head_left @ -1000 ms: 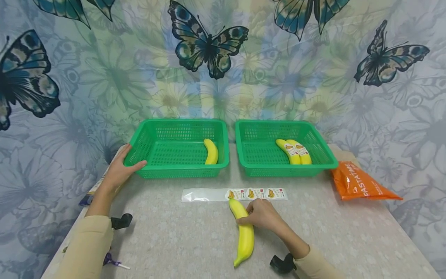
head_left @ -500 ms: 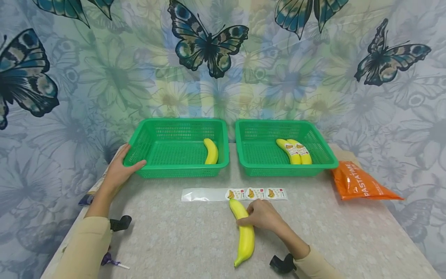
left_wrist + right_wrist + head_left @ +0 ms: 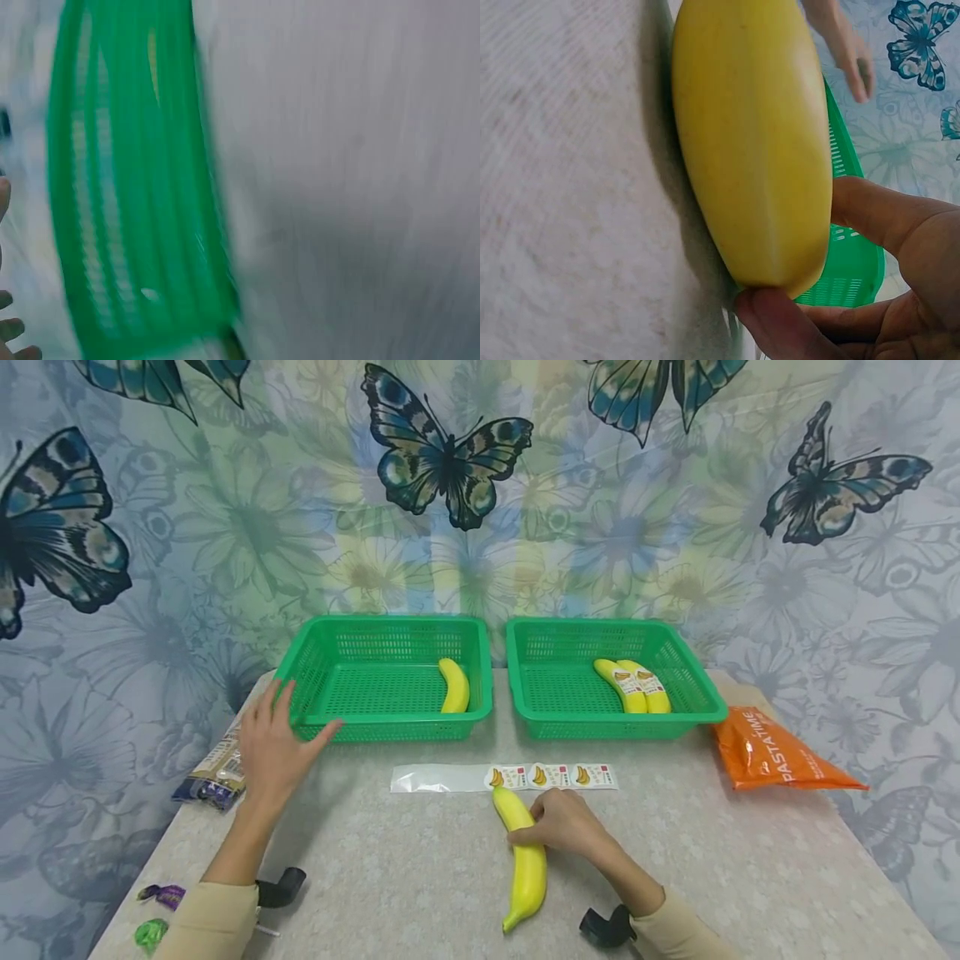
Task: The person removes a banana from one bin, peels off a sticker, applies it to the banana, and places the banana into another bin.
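A smooth, waxy-looking yellow banana [image 3: 525, 858] with a faint sheen lies on a matt, speckled grey counter [image 3: 420, 877] whose surface looks finely grained in the right wrist view. Two green baskets [image 3: 384, 681] of perforated moulded plastic stand behind a strip of glossy clear film [image 3: 438, 778] carrying printed paper stickers [image 3: 553, 775]. An orange snack bag [image 3: 772, 752] of shiny crinkled foil lies at the side, before a thin printed cloth backdrop [image 3: 480, 485].
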{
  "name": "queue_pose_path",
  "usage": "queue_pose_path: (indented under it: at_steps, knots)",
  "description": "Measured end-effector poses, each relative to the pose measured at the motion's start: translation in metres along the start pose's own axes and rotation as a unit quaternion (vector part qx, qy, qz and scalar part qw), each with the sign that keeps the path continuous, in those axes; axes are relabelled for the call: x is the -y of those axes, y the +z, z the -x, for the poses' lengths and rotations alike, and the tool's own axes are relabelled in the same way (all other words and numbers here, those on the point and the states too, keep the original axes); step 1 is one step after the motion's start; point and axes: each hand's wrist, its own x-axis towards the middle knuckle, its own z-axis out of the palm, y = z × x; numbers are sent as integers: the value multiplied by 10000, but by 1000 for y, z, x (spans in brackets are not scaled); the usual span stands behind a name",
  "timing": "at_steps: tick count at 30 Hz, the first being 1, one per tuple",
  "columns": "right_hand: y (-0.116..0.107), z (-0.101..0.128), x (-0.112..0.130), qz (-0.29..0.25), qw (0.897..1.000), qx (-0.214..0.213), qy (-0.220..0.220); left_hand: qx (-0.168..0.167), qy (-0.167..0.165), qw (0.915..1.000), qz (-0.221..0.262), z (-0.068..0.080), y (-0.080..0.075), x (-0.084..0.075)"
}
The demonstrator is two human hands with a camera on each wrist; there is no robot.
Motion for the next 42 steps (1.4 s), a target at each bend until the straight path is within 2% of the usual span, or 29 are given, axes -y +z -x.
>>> queue_pose_path:
  at_steps: [2, 3, 6, 8, 11, 15, 20, 24, 33, 38, 42]
  knots:
    - [0, 0, 0, 29, 10000, -16, -1, 91, 492, 9987, -1, 11, 2, -22]
    - [0, 0, 0, 31, 10000, -25, -2, 256, 678, 9974, 48, 17, 3, -33]
    - [1, 0, 0, 15, 10000, -35, 31, 1013, 1038, 9891, 254, 38, 7, -65]
    - [2, 0, -1, 3, 10000, -22, 61, 1554, 1191, 9799, 383, 53, 12, -84]
    - [2, 1, -1, -6, 9999, 15, 161, 2293, 1448, 9617, 399, 73, 23, -106]
    - [3, 0, -1, 16, 9997, 45, 251, 2865, 1766, 9409, 392, 88, 43, -124]
    - [3, -1, -1, 70, 9998, 28, 198, 3143, 1982, 9276, 374, 93, 66, -131]
    - [4, -2, -2, 117, 9999, -25, 111, 3310, 2207, 9173, 177, 95, 78, -131]
    - [4, -2, -2, 9, 10000, -41, -17, 3636, 2495, 8974, -154, 93, 88, -129]
    - [3, -2, -2, -2, 10000, -23, -25, 3902, 2456, 8873, -120, 92, 89, -127]
    - [4, -2, -1, -15, 10000, -14, -11, 4044, 2365, 8834, -88, 90, 91, -125]
